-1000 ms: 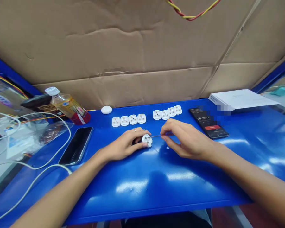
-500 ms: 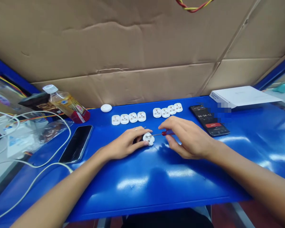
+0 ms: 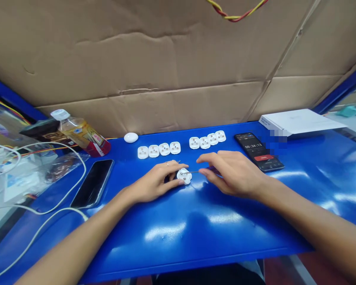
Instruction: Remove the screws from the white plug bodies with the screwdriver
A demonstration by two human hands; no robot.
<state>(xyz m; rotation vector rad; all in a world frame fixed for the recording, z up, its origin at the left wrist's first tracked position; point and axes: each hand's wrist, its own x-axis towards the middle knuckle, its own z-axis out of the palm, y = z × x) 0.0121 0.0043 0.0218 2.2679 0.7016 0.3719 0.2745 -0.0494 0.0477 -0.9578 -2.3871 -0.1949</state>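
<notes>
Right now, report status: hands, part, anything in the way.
Left hand pins white plug part on blue table. Right hand holds screwdriver, tip at the part. Row of like parts behind, untouched.

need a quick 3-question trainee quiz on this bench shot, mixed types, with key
1. How many white plug parts lie in the line at the back of the blue table?
2. Which hand holds the screwdriver? A) left hand B) right hand C) neither
3. True or false: the timer phone lies right beside the bottle.
Key: 1) Eight, in two groups of four. 2) B; its tip meets the held plug part in the left hand. 3) False: the timer phone lies right of the hands; the dark phone is the one near the bottle.
</notes>
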